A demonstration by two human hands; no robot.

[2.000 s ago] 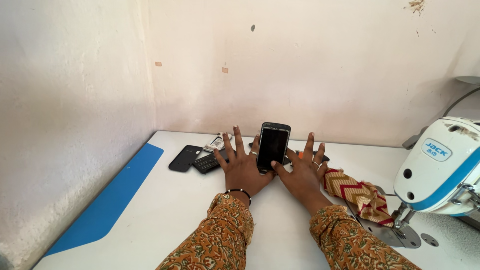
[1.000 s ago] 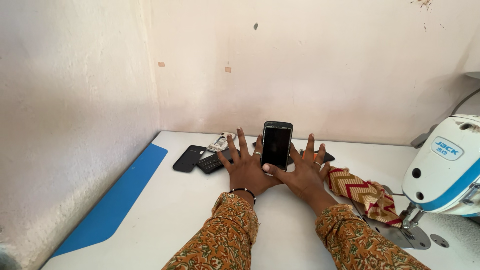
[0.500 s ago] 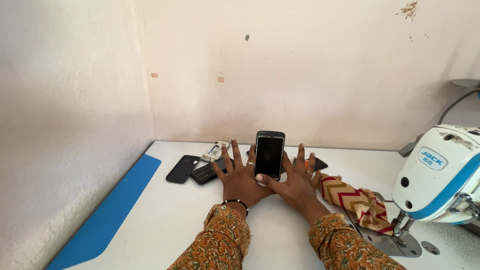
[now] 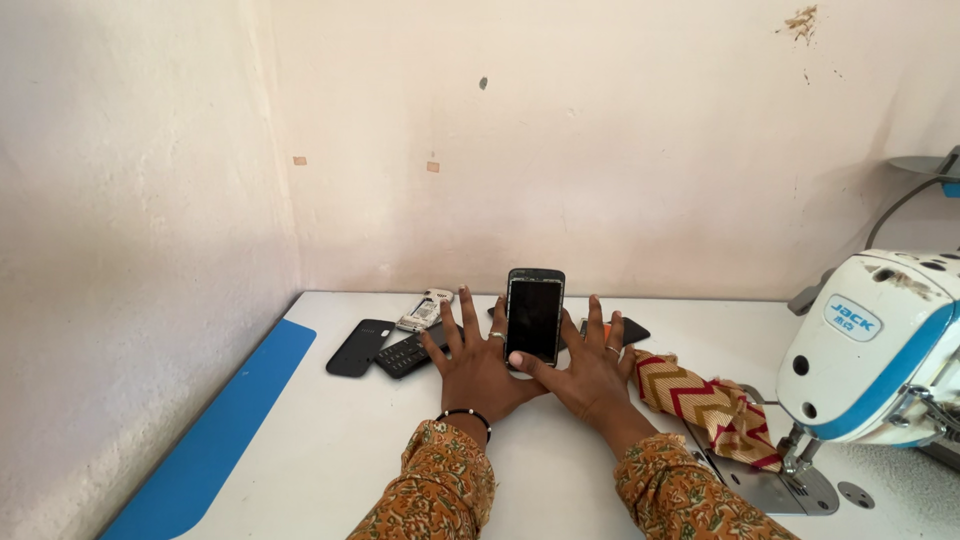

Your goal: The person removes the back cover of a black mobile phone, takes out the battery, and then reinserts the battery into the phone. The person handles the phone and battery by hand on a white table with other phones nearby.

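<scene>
My left hand (image 4: 478, 375) and my right hand (image 4: 592, 375) lie palm down on the white table (image 4: 330, 450), side by side with fingers spread. A black smartphone (image 4: 535, 315) with a dark screen stands upright between them, propped on the inner fingers. My right thumb lies under its lower edge, and my left index finger is along its left side. How the phone is supported is partly hidden. Just left of my left hand lie a black keypad phone (image 4: 405, 353), a black back cover (image 4: 360, 347) and a silver phone part (image 4: 424, 311).
A white and blue sewing machine (image 4: 870, 345) stands at the right with a zigzag-patterned cloth (image 4: 705, 400) beside its needle plate. A dark flat piece (image 4: 632, 330) lies behind my right hand. A blue strip (image 4: 215, 440) runs along the table's left edge. Walls close in behind and left.
The hands and phone have kept their pose on the table. Only the view has shifted a little as my head moved.
</scene>
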